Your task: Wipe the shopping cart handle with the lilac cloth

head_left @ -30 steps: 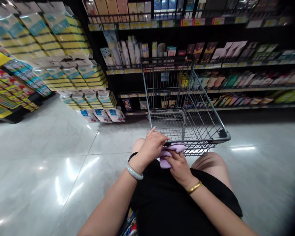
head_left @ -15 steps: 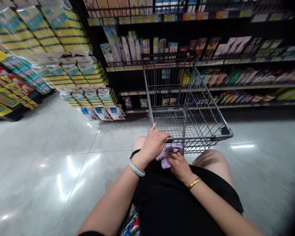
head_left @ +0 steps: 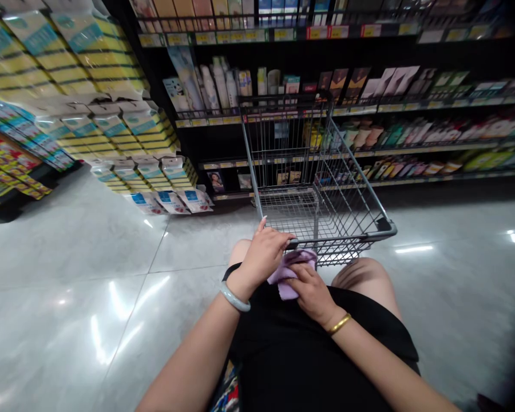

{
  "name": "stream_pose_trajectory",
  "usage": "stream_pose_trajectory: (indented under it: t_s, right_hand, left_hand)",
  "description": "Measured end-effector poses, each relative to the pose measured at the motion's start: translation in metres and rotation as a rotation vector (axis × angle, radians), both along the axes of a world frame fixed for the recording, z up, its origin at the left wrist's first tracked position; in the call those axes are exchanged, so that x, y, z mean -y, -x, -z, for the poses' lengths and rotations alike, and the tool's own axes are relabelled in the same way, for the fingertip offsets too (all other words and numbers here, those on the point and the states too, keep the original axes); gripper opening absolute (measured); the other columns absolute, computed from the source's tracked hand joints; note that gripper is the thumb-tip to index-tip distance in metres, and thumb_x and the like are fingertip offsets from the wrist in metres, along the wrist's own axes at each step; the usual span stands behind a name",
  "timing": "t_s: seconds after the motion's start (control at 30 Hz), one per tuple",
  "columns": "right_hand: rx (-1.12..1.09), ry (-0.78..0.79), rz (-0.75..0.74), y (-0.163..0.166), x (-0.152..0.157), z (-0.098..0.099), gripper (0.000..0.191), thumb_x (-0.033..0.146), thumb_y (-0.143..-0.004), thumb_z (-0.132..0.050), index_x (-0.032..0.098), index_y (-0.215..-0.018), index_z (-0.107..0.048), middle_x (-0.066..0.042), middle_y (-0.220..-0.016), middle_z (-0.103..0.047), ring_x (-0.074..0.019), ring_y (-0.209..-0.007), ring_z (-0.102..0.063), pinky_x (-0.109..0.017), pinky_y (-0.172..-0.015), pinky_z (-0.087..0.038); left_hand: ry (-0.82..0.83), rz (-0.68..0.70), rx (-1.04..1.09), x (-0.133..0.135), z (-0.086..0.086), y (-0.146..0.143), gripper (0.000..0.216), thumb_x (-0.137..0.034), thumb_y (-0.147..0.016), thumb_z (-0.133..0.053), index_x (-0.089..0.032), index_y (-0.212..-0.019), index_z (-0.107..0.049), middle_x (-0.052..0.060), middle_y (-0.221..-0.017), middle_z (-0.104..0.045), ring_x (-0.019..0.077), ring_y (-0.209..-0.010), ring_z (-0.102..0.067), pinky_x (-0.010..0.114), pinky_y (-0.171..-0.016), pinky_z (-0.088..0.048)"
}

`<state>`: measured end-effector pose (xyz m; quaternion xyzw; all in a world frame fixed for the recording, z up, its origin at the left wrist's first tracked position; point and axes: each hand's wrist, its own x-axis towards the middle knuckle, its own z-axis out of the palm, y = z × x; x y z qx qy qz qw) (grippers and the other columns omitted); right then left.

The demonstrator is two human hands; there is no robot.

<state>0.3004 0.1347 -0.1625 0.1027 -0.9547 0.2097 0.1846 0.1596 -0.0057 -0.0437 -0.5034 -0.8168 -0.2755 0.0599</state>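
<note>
A wire shopping cart (head_left: 326, 189) stands right in front of me, and I see nothing in its basket. My left hand (head_left: 264, 256) is curled over the cart's handle bar at its left end, index finger raised. My right hand (head_left: 309, 290) sits just below the handle, fingers closed on a lilac cloth (head_left: 288, 273) that is bunched against the bar between the two hands. A pale bangle is on my left wrist, a gold one on my right.
Dark store shelves (head_left: 369, 103) with bottles and boxed goods run behind the cart. Stacked yellow-and-white packages (head_left: 124, 126) rise at the left, some lying on the glossy tile floor (head_left: 90, 274). Open floor lies left and right of the cart.
The view has drifted slightly, so the cart and shelves sit a little further left. Both hands stay at the handle; the cloth has shifted slightly under my right hand.
</note>
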Motion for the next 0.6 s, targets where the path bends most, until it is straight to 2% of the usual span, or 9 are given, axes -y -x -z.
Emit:
stream_pose_trajectory:
  t_s: [0.1,0.23,0.33,0.43,0.6]
  right_hand:
    - [0.064,-0.007,0.059,-0.001,-0.006,0.009,0.049,0.0,-0.073,-0.051,0.024,-0.11,-0.072,-0.01,-0.12,-0.064,-0.0246,-0.11,-0.055,-0.042,-0.099,-0.046]
    - [0.236,0.021,0.027,-0.005,-0.016,0.023,0.051,-0.002,-0.071,-0.051,0.027,-0.106,-0.074,-0.007,-0.115,-0.067,-0.023,-0.111,-0.058,-0.039,-0.099,-0.048]
    - [0.131,0.067,0.055,-0.007,-0.015,0.012,0.054,-0.003,-0.072,-0.048,0.027,-0.11,-0.072,-0.008,-0.121,-0.063,-0.0248,-0.118,-0.053,-0.044,-0.103,-0.045]
    - [0.011,0.08,0.073,-0.006,-0.012,-0.001,0.054,-0.002,-0.073,-0.048,0.026,-0.113,-0.071,-0.01,-0.123,-0.06,-0.0262,-0.119,-0.05,-0.047,-0.104,-0.044]
    - [0.095,0.118,0.153,-0.008,-0.013,-0.008,0.052,-0.001,-0.07,-0.048,0.027,-0.107,-0.073,-0.008,-0.107,-0.064,-0.0241,-0.11,-0.056,-0.042,-0.096,-0.049]
  left_hand:
    - [-0.005,0.0,-0.002,-0.001,0.001,-0.001,0.027,-0.022,-0.097,-0.045,-0.024,-0.114,-0.065,0.0,-0.098,-0.072,0.0153,-0.093,-0.06,0.051,-0.12,-0.019]
    - [0.009,-0.01,-0.001,-0.001,0.001,-0.001,0.027,-0.023,-0.098,-0.044,-0.025,-0.114,-0.065,0.0,-0.101,-0.073,0.0164,-0.093,-0.06,0.049,-0.114,-0.027]
    - [0.016,-0.002,-0.004,-0.002,0.0,-0.001,0.027,-0.024,-0.098,-0.044,-0.025,-0.114,-0.066,0.001,-0.103,-0.073,0.0166,-0.092,-0.06,0.045,-0.107,-0.034]
    - [0.013,0.004,-0.002,-0.003,0.0,-0.001,0.028,-0.023,-0.098,-0.044,-0.025,-0.114,-0.066,0.002,-0.104,-0.073,0.0166,-0.091,-0.06,0.043,-0.104,-0.036]
    - [0.013,-0.002,-0.007,-0.003,0.0,-0.001,0.028,-0.023,-0.099,-0.042,-0.025,-0.114,-0.066,0.001,-0.103,-0.073,0.0169,-0.091,-0.059,0.043,-0.104,-0.035]
